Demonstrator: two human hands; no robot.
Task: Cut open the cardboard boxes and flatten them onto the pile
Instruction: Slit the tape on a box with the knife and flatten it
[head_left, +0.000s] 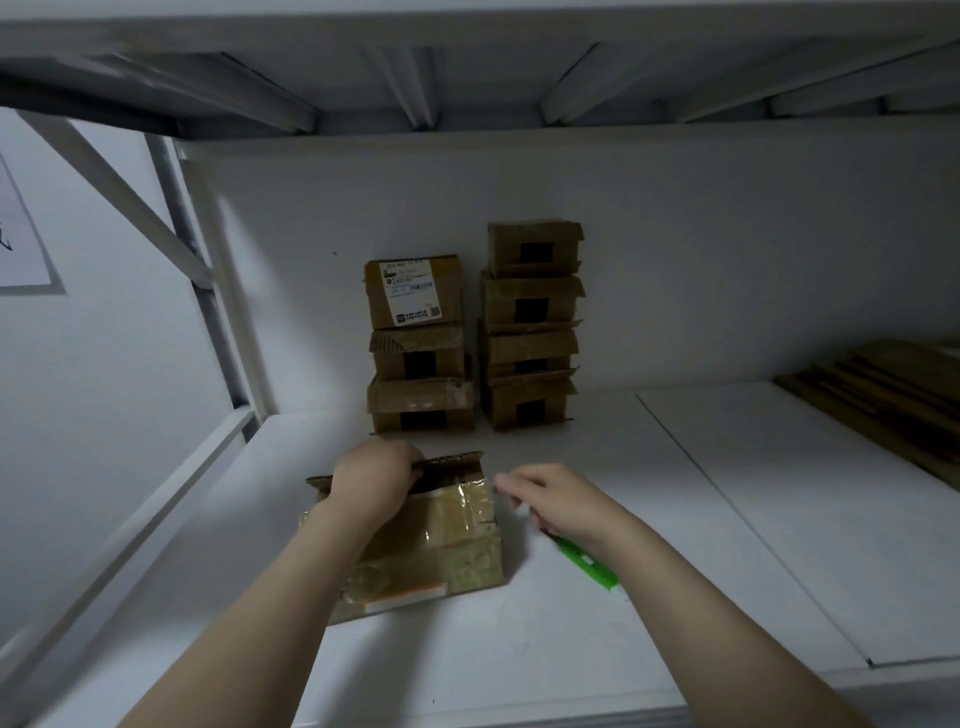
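The box (441, 540) lies on the shelf (519, 654) directly before you, partly collapsed, wrapped in glossy tape. Expect light, pliable cardboard with slippery taped faces; take hold at bare flap edges. Your left hand (371, 473) grips the far flap; your right hand (550, 501) hovers relaxed, grasping nothing, beside the right edge, over the green knife (587, 564). One stacked box (413, 291) behind bears a shipping label (410, 296), print illegible.

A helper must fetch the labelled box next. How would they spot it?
On the white shelf, find the left stack of cardboard boxes by the back wall, the shorter one. The labelled box sits on top; it alone bears a white printed label.
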